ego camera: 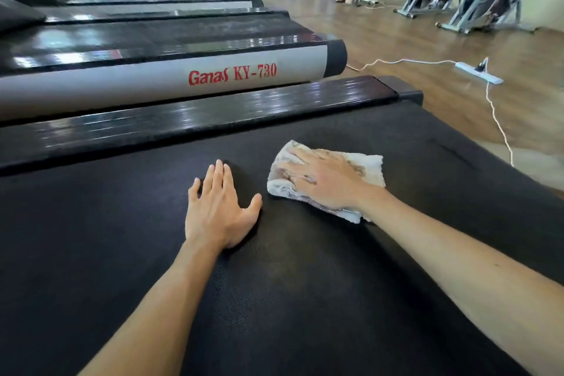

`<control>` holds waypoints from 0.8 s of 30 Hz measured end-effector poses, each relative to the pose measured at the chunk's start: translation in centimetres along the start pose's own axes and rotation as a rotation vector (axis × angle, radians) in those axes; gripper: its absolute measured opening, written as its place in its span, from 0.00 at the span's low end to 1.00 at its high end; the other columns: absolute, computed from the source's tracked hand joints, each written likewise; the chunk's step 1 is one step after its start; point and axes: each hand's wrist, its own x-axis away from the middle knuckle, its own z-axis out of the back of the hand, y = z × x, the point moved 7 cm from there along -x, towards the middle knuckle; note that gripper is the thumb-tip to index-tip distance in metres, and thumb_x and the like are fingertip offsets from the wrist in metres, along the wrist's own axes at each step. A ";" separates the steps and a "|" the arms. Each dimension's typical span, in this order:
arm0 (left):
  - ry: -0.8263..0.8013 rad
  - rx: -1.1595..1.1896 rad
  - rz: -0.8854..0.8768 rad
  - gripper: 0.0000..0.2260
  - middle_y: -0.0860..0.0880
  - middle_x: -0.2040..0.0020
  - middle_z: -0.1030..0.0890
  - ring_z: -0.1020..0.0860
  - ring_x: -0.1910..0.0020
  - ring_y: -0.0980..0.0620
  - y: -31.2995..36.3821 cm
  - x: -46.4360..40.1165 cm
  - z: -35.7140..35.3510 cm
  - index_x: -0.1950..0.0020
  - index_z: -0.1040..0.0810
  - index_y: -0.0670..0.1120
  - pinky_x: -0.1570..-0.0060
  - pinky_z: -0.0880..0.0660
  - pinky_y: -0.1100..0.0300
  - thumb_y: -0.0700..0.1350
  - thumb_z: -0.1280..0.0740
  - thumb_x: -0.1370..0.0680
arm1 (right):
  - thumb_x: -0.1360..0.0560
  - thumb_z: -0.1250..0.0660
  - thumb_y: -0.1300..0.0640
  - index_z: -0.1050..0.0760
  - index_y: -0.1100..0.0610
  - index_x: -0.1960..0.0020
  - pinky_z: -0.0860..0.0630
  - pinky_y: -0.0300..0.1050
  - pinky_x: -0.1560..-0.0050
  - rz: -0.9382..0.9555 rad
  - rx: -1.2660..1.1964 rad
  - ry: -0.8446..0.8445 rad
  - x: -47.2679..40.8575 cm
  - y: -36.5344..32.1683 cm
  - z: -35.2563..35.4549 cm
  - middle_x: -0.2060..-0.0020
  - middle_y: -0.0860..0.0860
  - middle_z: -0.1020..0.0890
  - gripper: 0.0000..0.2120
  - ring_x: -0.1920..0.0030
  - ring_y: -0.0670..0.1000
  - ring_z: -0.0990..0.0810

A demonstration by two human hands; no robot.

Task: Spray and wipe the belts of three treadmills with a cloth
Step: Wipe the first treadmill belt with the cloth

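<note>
Two bare forearms reach forward side by side, the left hand (pixel 220 207) lying flat, palm down, fingers straight and close together with the thumb spread out, the right hand (pixel 323 180) also palm down with straight fingers pointing leftward.

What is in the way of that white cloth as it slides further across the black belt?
Only the left hand, resting flat on the black treadmill belt just beside the crumpled white cloth that the right hand presses down. Elsewhere the visible belt looks bare.
</note>
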 end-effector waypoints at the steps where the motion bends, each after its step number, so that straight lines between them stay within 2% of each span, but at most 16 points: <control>1: -0.002 -0.003 -0.004 0.41 0.47 0.16 0.55 0.57 0.18 0.52 0.0 -0.1 0.0 0.17 0.54 0.42 0.20 0.56 0.48 0.67 0.51 0.21 | 0.17 0.51 0.41 0.37 0.35 0.22 0.43 0.56 0.23 0.013 -0.029 -0.023 1.5 0.8 0.0 0.18 0.41 0.45 0.23 0.21 0.53 0.39; 3: 0.001 0.002 -0.005 0.41 0.47 0.16 0.55 0.57 0.18 0.52 -0.1 0.1 -0.1 0.17 0.54 0.41 0.20 0.56 0.47 0.67 0.51 0.21 | 0.20 0.54 0.38 0.36 0.32 0.24 0.36 0.58 0.27 0.000 -0.037 -0.035 3.1 2.7 0.2 0.21 0.37 0.41 0.25 0.24 0.54 0.34; 4: 0.008 0.001 -0.007 0.41 0.47 0.16 0.55 0.57 0.18 0.51 -0.1 0.1 -0.1 0.17 0.54 0.41 0.20 0.56 0.47 0.67 0.51 0.21 | 0.19 0.54 0.40 0.34 0.32 0.28 0.31 0.59 0.33 -0.016 -0.023 -0.013 2.9 3.8 0.6 0.25 0.38 0.36 0.22 0.29 0.56 0.29; 6: 0.021 0.001 -0.011 0.41 0.46 0.16 0.54 0.56 0.18 0.51 0.0 0.1 -0.1 0.17 0.53 0.41 0.20 0.56 0.47 0.67 0.51 0.21 | 0.17 0.52 0.43 0.33 0.35 0.33 0.28 0.58 0.42 -0.102 0.001 0.022 0.5 5.7 1.5 0.33 0.43 0.32 0.16 0.37 0.59 0.25; 9: 0.038 0.012 -0.014 0.41 0.46 0.16 0.53 0.55 0.18 0.51 -0.1 -0.1 -0.1 0.17 0.52 0.41 0.20 0.55 0.47 0.67 0.50 0.21 | 0.16 0.52 0.44 0.33 0.42 0.29 0.30 0.57 0.40 -0.252 0.006 0.038 -4.7 6.7 2.0 0.31 0.50 0.31 0.19 0.35 0.62 0.25; 12: 0.044 0.026 -0.021 0.42 0.46 0.16 0.52 0.54 0.18 0.51 -0.1 -0.3 0.0 0.17 0.52 0.41 0.20 0.55 0.47 0.67 0.49 0.21 | 0.19 0.54 0.39 0.34 0.44 0.27 0.32 0.58 0.41 -0.319 -0.032 0.036 -8.8 5.3 1.4 0.30 0.51 0.31 0.25 0.33 0.62 0.26; 16: 0.042 0.031 -0.033 0.42 0.46 0.16 0.52 0.54 0.18 0.51 -0.1 -0.3 -0.2 0.17 0.52 0.41 0.20 0.54 0.47 0.68 0.49 0.21 | 0.17 0.52 0.45 0.33 0.41 0.27 0.31 0.58 0.36 -0.128 0.003 0.023 -8.4 1.8 0.2 0.25 0.51 0.35 0.20 0.31 0.61 0.28; 18: 0.049 0.020 -0.029 0.42 0.46 0.16 0.52 0.54 0.18 0.51 -0.1 -0.2 -0.2 0.17 0.52 0.41 0.20 0.54 0.47 0.68 0.49 0.21 | 0.17 0.50 0.45 0.33 0.38 0.28 0.31 0.57 0.38 0.013 -0.026 0.010 -5.5 1.1 0.5 0.26 0.47 0.34 0.19 0.32 0.59 0.28; 20: 0.051 0.014 -0.029 0.41 0.46 0.16 0.52 0.55 0.18 0.51 -0.1 -0.2 -0.1 0.17 0.52 0.41 0.20 0.54 0.47 0.68 0.49 0.21 | 0.18 0.51 0.42 0.33 0.35 0.28 0.30 0.61 0.34 0.085 -0.050 -0.008 -2.4 2.3 0.8 0.26 0.42 0.33 0.20 0.31 0.56 0.28; 22: 0.049 0.012 -0.032 0.42 0.46 0.16 0.52 0.55 0.18 0.51 0.0 -0.2 -0.2 0.17 0.51 0.41 0.20 0.55 0.47 0.68 0.50 0.21 | 0.19 0.53 0.41 0.34 0.34 0.28 0.30 0.61 0.33 0.011 -0.059 0.004 -1.1 5.3 1.3 0.27 0.41 0.32 0.21 0.29 0.54 0.29; 24: 0.054 0.008 -0.031 0.43 0.46 0.16 0.52 0.54 0.18 0.51 0.0 -0.2 -0.3 0.17 0.51 0.41 0.20 0.54 0.47 0.68 0.52 0.23 | 0.17 0.52 0.43 0.34 0.36 0.27 0.31 0.57 0.35 -0.169 -0.047 0.027 -1.8 7.7 2.2 0.26 0.43 0.33 0.20 0.29 0.56 0.29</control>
